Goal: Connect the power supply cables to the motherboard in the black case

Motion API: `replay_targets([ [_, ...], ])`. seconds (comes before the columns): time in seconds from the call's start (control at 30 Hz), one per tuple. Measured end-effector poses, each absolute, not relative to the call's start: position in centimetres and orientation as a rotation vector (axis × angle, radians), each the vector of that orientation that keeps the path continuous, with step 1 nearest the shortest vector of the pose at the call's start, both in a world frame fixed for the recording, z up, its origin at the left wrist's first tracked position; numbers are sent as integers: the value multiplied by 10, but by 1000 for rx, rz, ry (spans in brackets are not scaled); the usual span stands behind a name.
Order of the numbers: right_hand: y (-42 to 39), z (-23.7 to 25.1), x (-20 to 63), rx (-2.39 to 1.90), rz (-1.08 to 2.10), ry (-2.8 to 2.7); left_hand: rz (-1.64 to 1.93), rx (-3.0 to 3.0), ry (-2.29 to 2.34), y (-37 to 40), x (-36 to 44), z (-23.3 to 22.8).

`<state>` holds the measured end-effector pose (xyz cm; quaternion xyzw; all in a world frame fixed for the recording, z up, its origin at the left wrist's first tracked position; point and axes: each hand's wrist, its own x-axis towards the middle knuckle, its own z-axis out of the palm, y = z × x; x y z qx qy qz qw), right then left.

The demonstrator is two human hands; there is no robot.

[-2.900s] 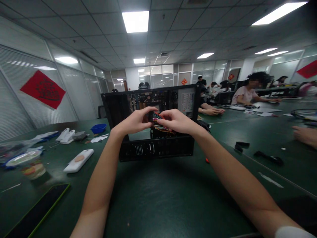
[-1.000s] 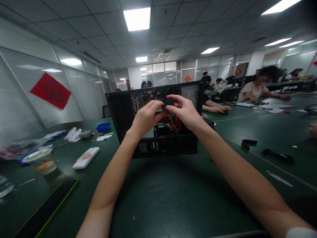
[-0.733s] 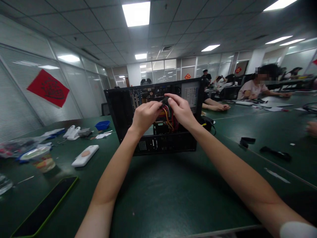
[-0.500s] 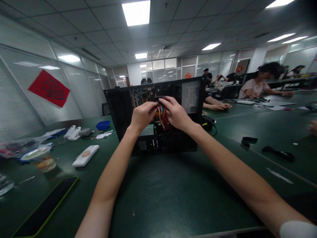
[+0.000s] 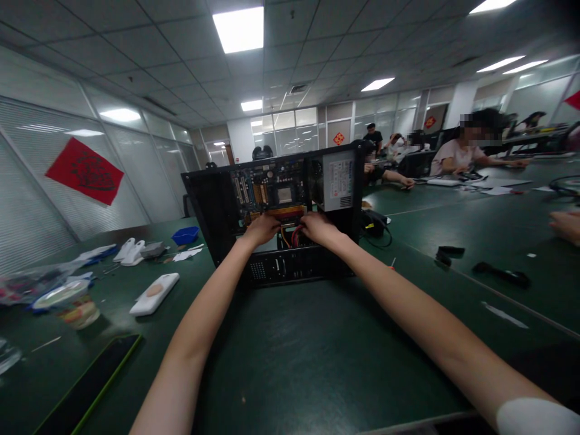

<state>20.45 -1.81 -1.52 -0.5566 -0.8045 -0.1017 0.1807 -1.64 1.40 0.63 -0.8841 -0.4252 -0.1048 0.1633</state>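
Observation:
An open black computer case [image 5: 212, 199] stands on the green table [image 5: 294, 350] ahead of me, its motherboard [image 5: 265, 190] and grey power supply [image 5: 338, 180] exposed. Both my arms reach into its lower part. My left hand [image 5: 261, 229] and my right hand [image 5: 317, 227] sit close together on a bundle of red, yellow and black cables [image 5: 290, 235]. The fingertips are hidden inside the case, so the exact grip is unclear.
Left of the case lie a white device [image 5: 154, 293], a blue tray [image 5: 185, 234], white parts [image 5: 129, 251], a food cup [image 5: 67, 305] and a dark phone [image 5: 86, 386]. Black pieces [image 5: 498, 275] lie to the right. Other people sit at the far right tables; a person's hand [image 5: 565, 225] rests at the right edge.
My hands have dropped from the upper middle of the case to its lower part, carrying the cable bundle down with them. The motherboard is now uncovered.

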Motion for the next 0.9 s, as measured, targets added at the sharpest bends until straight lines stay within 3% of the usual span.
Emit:
replay_targets([
  [0.17, -17, -18, 202, -1530, -270, -2284, -133, -2448, -1218, 22, -7, 11],
  [0.9, -16, -20, 206, -1489, -284, -2309, -295, -2356, -1430, 14, 5, 2],
])
